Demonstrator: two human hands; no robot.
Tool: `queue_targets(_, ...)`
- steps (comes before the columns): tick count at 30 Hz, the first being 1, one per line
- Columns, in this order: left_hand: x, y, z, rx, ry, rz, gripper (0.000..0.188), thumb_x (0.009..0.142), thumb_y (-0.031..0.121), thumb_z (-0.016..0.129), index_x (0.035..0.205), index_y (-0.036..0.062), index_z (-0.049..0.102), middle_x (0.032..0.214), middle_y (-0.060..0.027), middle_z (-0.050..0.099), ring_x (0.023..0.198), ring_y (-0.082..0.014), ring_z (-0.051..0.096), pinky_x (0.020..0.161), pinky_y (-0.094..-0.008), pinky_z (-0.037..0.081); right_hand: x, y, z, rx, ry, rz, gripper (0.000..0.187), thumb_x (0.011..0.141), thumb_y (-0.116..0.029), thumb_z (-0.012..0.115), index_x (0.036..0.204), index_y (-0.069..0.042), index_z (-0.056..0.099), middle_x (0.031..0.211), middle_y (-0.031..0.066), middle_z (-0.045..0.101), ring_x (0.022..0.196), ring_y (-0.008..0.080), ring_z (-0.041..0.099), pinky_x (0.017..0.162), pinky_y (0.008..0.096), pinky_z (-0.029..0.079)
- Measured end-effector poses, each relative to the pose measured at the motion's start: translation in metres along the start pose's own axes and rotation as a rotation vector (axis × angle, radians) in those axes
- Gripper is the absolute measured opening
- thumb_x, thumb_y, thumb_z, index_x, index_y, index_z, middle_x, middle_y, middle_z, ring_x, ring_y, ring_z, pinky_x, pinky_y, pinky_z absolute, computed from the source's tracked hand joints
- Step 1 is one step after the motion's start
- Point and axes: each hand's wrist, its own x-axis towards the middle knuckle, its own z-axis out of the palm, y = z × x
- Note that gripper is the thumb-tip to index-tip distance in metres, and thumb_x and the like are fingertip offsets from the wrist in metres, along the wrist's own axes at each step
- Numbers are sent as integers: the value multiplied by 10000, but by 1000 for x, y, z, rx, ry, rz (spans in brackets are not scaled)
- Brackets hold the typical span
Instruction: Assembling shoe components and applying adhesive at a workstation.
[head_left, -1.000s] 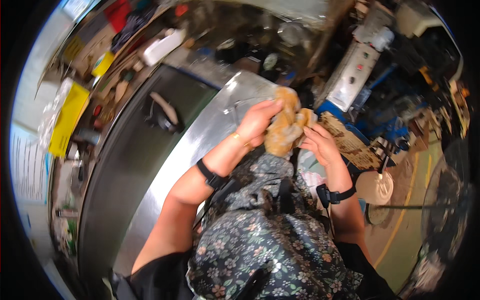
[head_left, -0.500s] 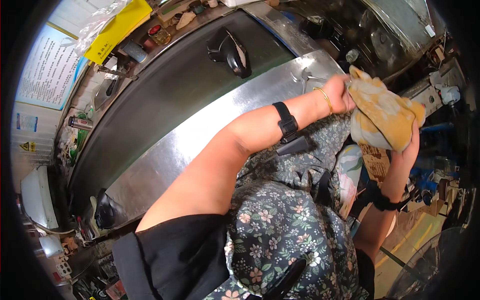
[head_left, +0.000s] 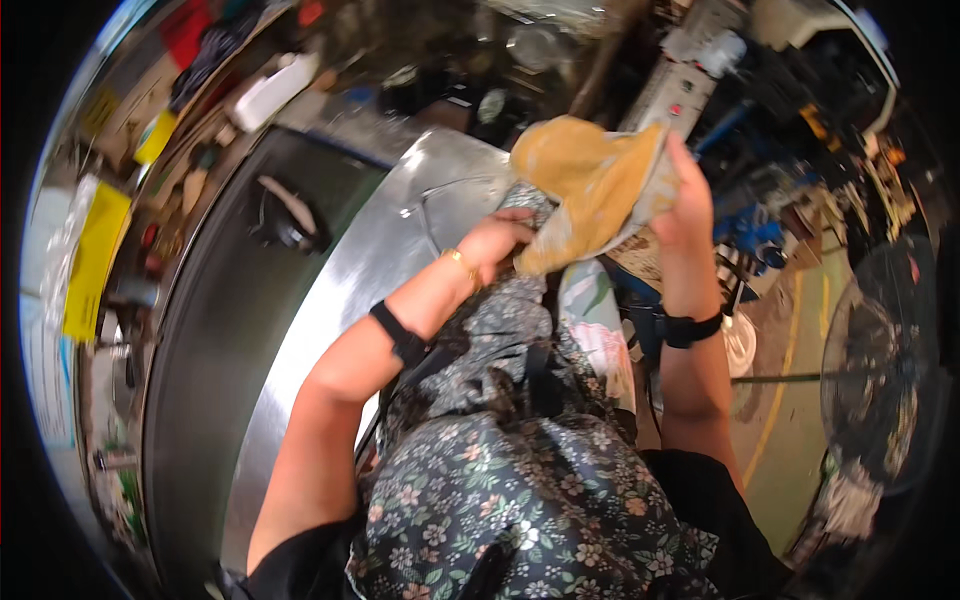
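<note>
In my right hand (head_left: 688,200) is a floppy yellow cloth piece (head_left: 590,190) with paler patches and a whitish underside. My thumb and fingers grip its right edge, and it spreads out to the left. My left hand (head_left: 495,245) is beside the cloth's lower left corner, over the floral apron (head_left: 520,470). Its fingers are half bent and apart, slightly blurred, with nothing visible between them. A gold bracelet (head_left: 460,265) circles that wrist. Black straps ring my left forearm and right wrist.
A shiny metal sheet (head_left: 330,290) covers the worktable's near edge, with a bent metal tool (head_left: 425,215) on it. Behind lies a dark surface (head_left: 210,320) bearing a black mirror-like part (head_left: 290,215). A caged fan (head_left: 880,370) stands at right. A yellow box (head_left: 97,260) sits far left.
The view has swung to the right. My left hand, which gripped the cloth's left edge, has come off it and lowered; the cloth hangs spread from my right hand.
</note>
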Motion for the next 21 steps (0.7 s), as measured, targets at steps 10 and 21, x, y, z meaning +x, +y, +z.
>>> queue_targets(10,-13,21,72,310,-138,499,291,938,236,646,1125,15,615,974,-16,662,843,-94,605,779,-252,498,16,14,32,-366,-35,158,276,933,-284,637,1038,-30,660,828,30,646,649,105,575,573,261,477)
queue_targets(21,-127,3,157,823,-689,1219,324,880,335,649,1000,35,670,1053,-191,639,1082,-389,585,978,-445,443,156,92,-190,-294,978,160,48,884,-152,584,892,-106,595,768,42,641,607,144,581,482,268,458)
